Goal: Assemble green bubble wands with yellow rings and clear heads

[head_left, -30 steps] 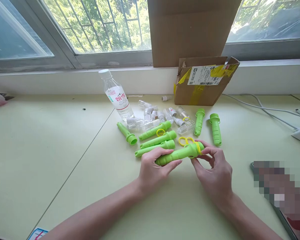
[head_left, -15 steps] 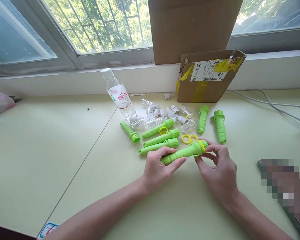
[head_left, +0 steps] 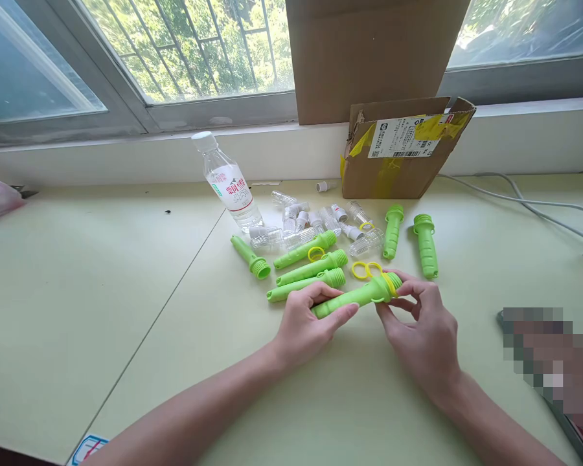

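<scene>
1. The green handle (head_left: pixel 366 294), taken as the clock's centre, slants between both hands, threaded end toward 2 o'clock.
2. At 8 o'clock, the left hand (head_left: pixel 302 329) wraps the handle's plain end, fingers over the far side, thumb along the near side.
3. At 4 o'clock, the right hand (head_left: pixel 422 333) curls its fingers in, pinching the yellow ring (head_left: pixel 392 285) at the threaded end; whether it fully encircles the thread I cannot tell.
4. Two loose rings (head_left: pixel 368 270) lie near, at 12 o'clock.
5. Three spare handles (head_left: pixel 313 267) lie side by side at 10 o'clock; clear tubes (head_left: pixel 329 220) cluster beyond, at 11.
</scene>
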`<action>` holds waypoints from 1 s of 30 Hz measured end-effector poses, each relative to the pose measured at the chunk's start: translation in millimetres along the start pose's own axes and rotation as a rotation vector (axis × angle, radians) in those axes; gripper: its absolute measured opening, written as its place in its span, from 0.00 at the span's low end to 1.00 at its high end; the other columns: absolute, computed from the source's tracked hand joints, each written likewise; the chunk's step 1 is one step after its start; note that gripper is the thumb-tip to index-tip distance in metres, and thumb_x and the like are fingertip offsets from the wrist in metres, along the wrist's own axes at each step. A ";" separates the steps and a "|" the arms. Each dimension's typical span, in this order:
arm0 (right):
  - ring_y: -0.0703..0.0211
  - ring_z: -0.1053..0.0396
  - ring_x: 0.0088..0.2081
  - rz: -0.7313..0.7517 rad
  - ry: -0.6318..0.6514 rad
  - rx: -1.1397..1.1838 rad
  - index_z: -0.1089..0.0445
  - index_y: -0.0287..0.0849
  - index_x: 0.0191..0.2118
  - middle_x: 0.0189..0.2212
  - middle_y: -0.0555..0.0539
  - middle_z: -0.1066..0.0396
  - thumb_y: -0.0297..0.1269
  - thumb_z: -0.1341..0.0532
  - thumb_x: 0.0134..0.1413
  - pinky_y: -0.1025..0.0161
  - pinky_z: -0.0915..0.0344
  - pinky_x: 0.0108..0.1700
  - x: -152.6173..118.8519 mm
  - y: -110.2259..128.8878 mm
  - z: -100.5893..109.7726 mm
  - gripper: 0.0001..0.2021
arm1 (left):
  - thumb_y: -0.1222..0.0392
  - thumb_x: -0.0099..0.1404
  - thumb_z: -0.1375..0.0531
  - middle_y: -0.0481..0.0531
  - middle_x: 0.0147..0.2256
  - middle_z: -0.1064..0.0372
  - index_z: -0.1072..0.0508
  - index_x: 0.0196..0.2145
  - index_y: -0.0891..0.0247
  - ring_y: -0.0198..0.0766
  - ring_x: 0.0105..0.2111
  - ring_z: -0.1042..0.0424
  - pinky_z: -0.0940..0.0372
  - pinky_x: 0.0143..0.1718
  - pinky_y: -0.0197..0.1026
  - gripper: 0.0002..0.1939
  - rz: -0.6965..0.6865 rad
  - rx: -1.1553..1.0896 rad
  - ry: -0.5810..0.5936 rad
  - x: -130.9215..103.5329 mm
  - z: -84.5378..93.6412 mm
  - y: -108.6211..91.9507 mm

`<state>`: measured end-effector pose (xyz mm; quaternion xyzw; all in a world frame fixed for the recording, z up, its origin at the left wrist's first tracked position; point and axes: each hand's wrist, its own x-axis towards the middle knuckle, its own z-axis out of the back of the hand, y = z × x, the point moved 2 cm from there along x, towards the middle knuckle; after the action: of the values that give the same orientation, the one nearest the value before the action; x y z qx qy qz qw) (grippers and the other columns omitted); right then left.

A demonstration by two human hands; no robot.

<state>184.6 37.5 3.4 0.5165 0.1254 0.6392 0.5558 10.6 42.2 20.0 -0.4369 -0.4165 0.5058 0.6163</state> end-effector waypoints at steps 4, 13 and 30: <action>0.57 0.23 0.28 -0.042 0.002 0.029 0.41 0.45 0.33 0.45 0.42 0.26 0.33 0.36 0.49 0.65 0.27 0.19 1.1 -3.0 0.2 0.11 | 0.54 0.57 0.35 0.49 0.28 0.29 0.31 0.38 0.63 0.34 0.25 0.29 0.33 0.24 0.34 0.14 -0.212 0.184 -0.059 -4.3 -1.3 3.1; 0.54 0.23 0.34 -0.117 0.025 0.158 0.39 0.45 0.32 0.36 0.47 0.24 0.38 0.33 0.48 0.56 0.22 0.33 3.5 -6.2 -1.0 0.12 | 0.66 0.60 0.38 0.51 0.33 0.26 0.28 0.38 0.59 0.37 0.34 0.25 0.29 0.31 0.36 0.08 -0.637 0.402 -0.261 -10.4 -4.6 1.1; 0.54 0.23 0.27 -0.252 0.162 0.143 0.42 0.45 0.34 0.42 0.43 0.27 0.42 0.34 0.49 0.61 0.25 0.24 1.8 -6.0 -4.8 0.15 | 0.55 0.54 0.32 0.50 0.26 0.26 0.25 0.31 0.63 0.37 0.23 0.27 0.30 0.22 0.37 0.10 -0.162 0.133 -0.206 1.1 2.2 -0.4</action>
<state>184.5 43.1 -2.2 0.4818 0.2788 0.5935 0.5813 8.8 43.6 21.1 -0.3058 -0.4771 0.5230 0.6367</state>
